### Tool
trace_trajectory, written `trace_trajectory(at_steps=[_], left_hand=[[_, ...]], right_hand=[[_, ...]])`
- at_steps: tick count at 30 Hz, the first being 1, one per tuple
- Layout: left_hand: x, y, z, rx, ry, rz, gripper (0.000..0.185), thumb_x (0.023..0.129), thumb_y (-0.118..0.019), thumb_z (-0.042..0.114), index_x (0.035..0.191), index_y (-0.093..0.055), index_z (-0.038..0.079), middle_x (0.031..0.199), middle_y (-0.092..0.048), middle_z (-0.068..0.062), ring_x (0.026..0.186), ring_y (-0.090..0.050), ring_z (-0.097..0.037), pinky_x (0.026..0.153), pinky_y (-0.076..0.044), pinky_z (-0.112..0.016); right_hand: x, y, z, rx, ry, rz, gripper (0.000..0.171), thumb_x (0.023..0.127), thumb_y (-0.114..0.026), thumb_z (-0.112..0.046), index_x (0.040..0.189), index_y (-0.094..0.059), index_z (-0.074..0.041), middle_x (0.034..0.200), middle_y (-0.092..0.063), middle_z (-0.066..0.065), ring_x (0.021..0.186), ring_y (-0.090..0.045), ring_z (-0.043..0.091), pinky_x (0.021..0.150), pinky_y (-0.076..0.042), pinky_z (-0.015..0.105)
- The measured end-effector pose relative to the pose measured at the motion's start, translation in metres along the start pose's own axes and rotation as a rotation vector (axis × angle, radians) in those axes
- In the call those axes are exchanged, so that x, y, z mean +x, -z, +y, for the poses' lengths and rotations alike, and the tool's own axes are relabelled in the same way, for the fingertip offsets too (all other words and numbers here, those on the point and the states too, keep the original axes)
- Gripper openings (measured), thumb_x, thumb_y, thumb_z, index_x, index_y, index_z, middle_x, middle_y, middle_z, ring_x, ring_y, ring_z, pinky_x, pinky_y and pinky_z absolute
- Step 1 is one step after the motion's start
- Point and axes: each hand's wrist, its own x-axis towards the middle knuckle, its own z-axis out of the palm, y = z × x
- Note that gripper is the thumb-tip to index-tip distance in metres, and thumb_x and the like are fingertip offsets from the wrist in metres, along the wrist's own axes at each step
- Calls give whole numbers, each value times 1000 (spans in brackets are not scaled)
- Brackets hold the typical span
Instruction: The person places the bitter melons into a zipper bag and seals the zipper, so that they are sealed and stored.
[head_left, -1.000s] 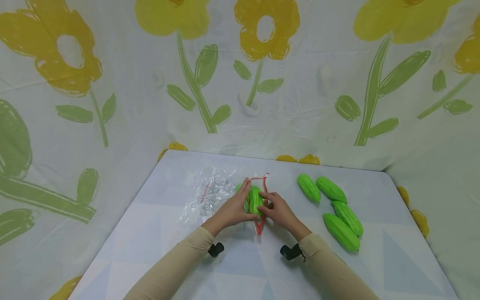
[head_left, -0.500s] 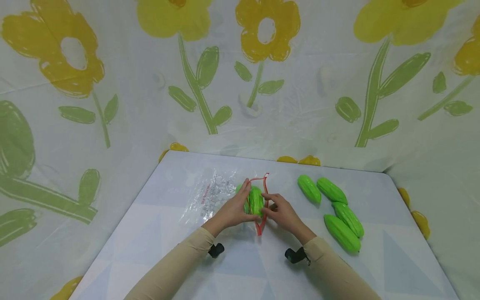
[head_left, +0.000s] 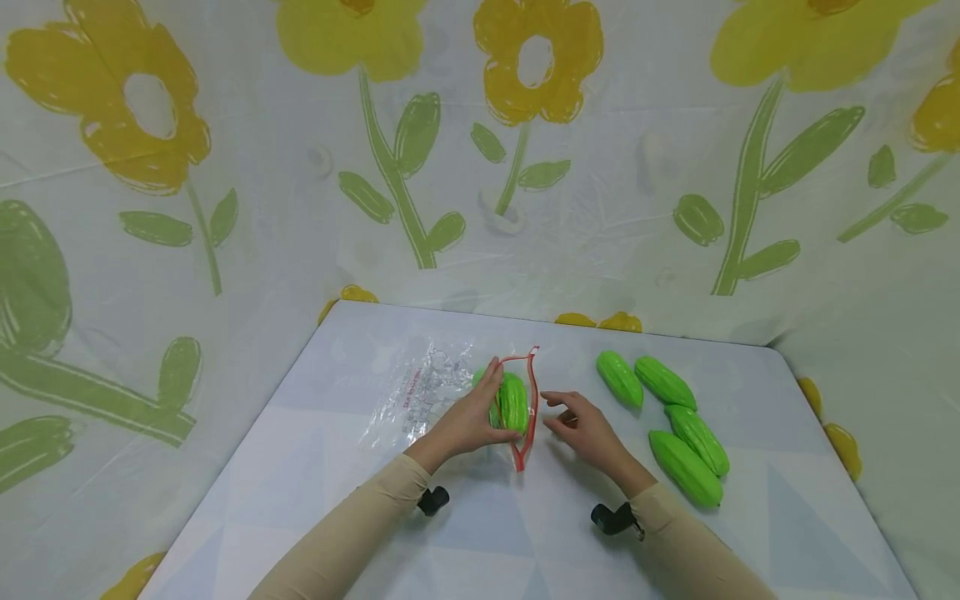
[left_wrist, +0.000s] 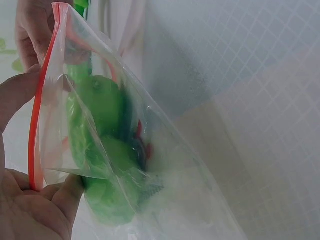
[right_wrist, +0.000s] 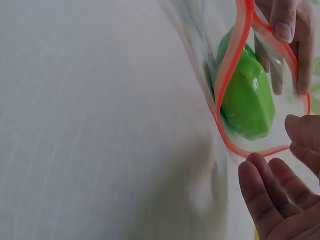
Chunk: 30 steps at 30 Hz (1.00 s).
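Note:
A clear zip bag [head_left: 438, 387] with a red-edged mouth lies on the table, its mouth gaping toward the right. Inside it are several glossy, ridged green vegetables [head_left: 513, 402], also visible through the film in the left wrist view. My left hand [head_left: 470, 417] holds the near side of the mouth, thumb and fingers spread along the red rim [left_wrist: 37, 120]. Just right of the opening is my right hand [head_left: 588, 429], fingers loosely bent and nothing between them. In the right wrist view, its fingertips [right_wrist: 252, 172] are close below the red rim.
On the right part of the table [head_left: 480, 533] lies a loose group of several more green vegetables [head_left: 682, 467]. Each wrist carries a small black camera, such as the right one [head_left: 613, 518]. A flower-printed curtain [head_left: 600, 192] hangs around the table's back and sides.
My right hand has let go of a green vegetable at the bag's mouth and drawn back to the right, leaving the vegetable inside. The left hand has stayed at the rim.

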Motion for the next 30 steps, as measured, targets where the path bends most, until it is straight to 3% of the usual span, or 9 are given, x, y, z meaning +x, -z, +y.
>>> trace_trajectory(at_steps=[10, 20, 30], left_hand=[[0, 1, 0, 19, 10, -9, 115, 71, -74, 52, 150, -3, 10, 155, 11, 6, 135, -29, -23, 100, -40, -38], [0, 0, 0, 16, 9, -15, 115, 71, -74, 52, 150, -2, 11, 156, 10, 6, 134, -32, -23, 97, -43, -37], [0, 1, 1, 9, 10, -15, 114, 71, -74, 52, 150, -2, 11, 154, 14, 11, 132, -35, -26, 97, -43, -38]], right_hand=[[-17, 19, 19, -30, 3, 41, 45, 87, -66, -24, 130, -53, -25, 117, -59, 3, 89, -61, 14, 74, -53, 30], [-36, 44, 36, -53, 129, 124, 45, 87, -66, -21, 130, -54, -17, 112, -62, 11, 86, -63, 16, 73, -53, 28], [-57, 76, 44, -106, 86, 132, 45, 90, -61, -30, 132, -51, -17, 115, -60, 11, 92, -62, 19, 77, -53, 31]])
